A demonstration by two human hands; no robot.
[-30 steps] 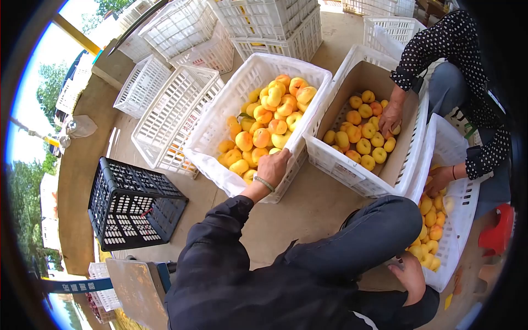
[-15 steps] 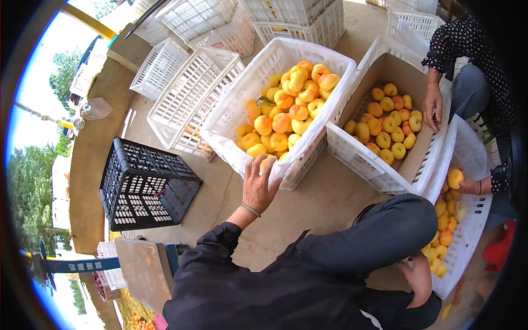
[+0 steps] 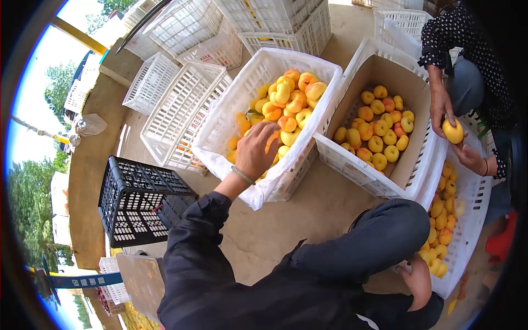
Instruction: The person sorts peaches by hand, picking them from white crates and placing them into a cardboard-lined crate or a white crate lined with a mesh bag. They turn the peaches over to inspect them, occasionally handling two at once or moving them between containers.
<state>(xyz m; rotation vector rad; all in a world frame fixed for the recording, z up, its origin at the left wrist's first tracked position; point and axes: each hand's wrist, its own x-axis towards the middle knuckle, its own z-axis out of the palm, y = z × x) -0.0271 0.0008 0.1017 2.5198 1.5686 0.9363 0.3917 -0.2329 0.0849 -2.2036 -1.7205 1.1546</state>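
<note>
My left hand [image 3: 254,152] is inside the white-lined crate [image 3: 206,144], over a heap of yellow-orange peaches [image 3: 286,104]. Its fingers curl round a peach [image 3: 270,144] at the near side of the heap, which they partly cover. Low on the right, beside my bent knee, is my right hand [image 3: 419,284]; its fingers are mostly hidden behind the leg. Right of the lined crate, a second white crate [image 3: 352,165] has a cardboard lining and holds more peaches [image 3: 379,129].
A co-worker's two hands [image 3: 440,104] hold a peach [image 3: 453,132] above a tilted, lined crate [image 3: 473,206] of peaches. At left lie a black crate [image 3: 140,203] and a white crate [image 3: 184,115]. Stacked white crates [image 3: 280,27] stand behind. A platform scale [image 3: 140,283] is at lower left.
My left hand has moved from the lined crate's near rim onto the peaches inside. The co-worker has raised a peach from the tilted crate and now has both hands on it.
</note>
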